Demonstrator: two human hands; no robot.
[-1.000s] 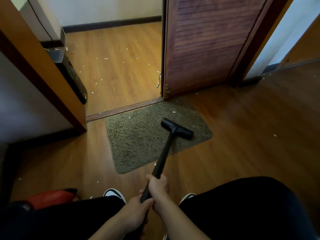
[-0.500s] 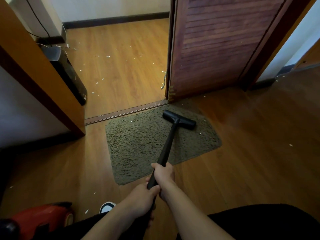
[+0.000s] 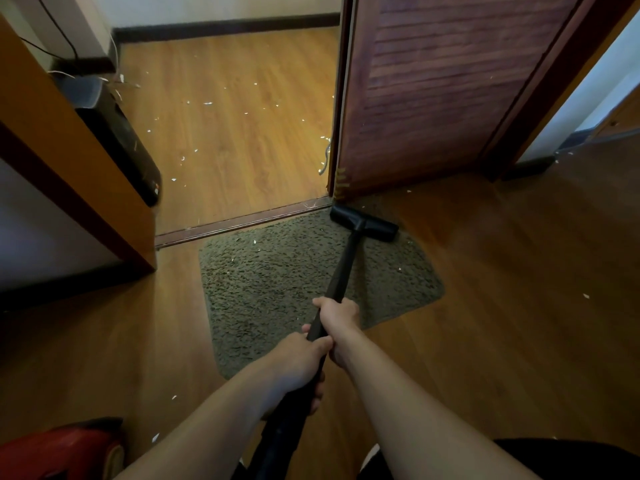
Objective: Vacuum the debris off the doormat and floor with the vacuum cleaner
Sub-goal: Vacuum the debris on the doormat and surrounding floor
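Black wand [image 3: 342, 271] 1 | left hand [image 3: 298, 363], right hand [image 3: 338, 316]: both grips clasp wand | doormat [image 3: 270, 282] 1

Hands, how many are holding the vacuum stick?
2. The right hand grips the black stick farther along, over the near edge of the doormat. The left hand grips it just behind, nearer the person's body. No other hands show.

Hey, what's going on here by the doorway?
A person is vacuuming. Both hands grip the black wand, the right hand ahead of the left hand. The floor head rests at the far corner of the doormat, close to the door. White scraps dot it and the floor past the threshold. The red vacuum body sits at lower left.
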